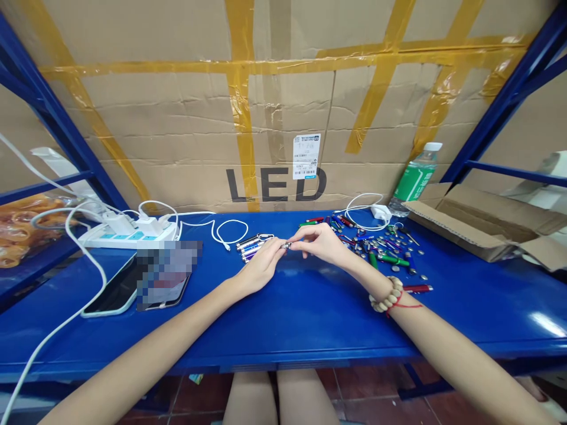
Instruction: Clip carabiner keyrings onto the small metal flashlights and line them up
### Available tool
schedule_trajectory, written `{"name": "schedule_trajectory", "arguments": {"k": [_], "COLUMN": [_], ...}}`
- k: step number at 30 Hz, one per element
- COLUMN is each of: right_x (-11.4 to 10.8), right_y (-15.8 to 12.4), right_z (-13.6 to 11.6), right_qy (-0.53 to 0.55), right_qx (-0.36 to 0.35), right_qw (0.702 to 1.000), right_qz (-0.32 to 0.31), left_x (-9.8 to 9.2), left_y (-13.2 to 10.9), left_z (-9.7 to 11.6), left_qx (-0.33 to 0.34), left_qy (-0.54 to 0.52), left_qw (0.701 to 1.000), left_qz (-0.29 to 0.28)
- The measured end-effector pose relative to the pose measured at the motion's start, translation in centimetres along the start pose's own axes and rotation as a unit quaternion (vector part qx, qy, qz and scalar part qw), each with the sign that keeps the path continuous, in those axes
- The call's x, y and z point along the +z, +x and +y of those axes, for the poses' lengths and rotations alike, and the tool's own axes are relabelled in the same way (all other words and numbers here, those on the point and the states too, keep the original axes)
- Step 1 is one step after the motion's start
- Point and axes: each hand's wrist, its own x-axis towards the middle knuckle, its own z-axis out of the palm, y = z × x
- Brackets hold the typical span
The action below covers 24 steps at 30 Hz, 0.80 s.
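My left hand (262,264) is closed around a small metal flashlight (287,245), and only its silvery end shows past the fingers. At that end, my right hand (321,242) pinches with thumb and forefinger; whether a separate tiny piece is between them I cannot tell. Just behind my left hand lies a short row of finished-looking flashlights (252,247) in silver, blue and purple. Beyond my right hand spread loose coloured flashlight tubes (394,260) in red, green and blue, mixed with several silvery button cells (396,268). A red tube (417,288) lies beside my right wrist.
Two phones (113,289) lie at the left, near a white power strip (124,233) with plugs and trailing cables. A white charger (380,213), a green-labelled bottle (414,180) and an open cardboard box (487,227) stand at the right. A large taped carton (190,130) walls off the back.
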Motion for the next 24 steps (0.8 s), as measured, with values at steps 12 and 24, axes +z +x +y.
{"name": "schedule_trajectory", "arguments": {"k": [12, 24], "right_x": [0.4, -0.7], "right_y": [0.0, 0.1], "right_z": [0.2, 0.5], "right_qy": [-0.016, -0.017], "right_qx": [-0.009, 0.12], "right_qw": [1.0, 0.992], "right_qz": [0.002, -0.033], "left_x": [-0.2, -0.4], "left_y": [-0.1, -0.2], "left_z": [-0.1, 0.3], "left_qx": [-0.067, -0.066], "left_qy": [0.044, -0.029], "left_qw": [0.997, 0.997], "left_qz": [0.015, 0.014]}}
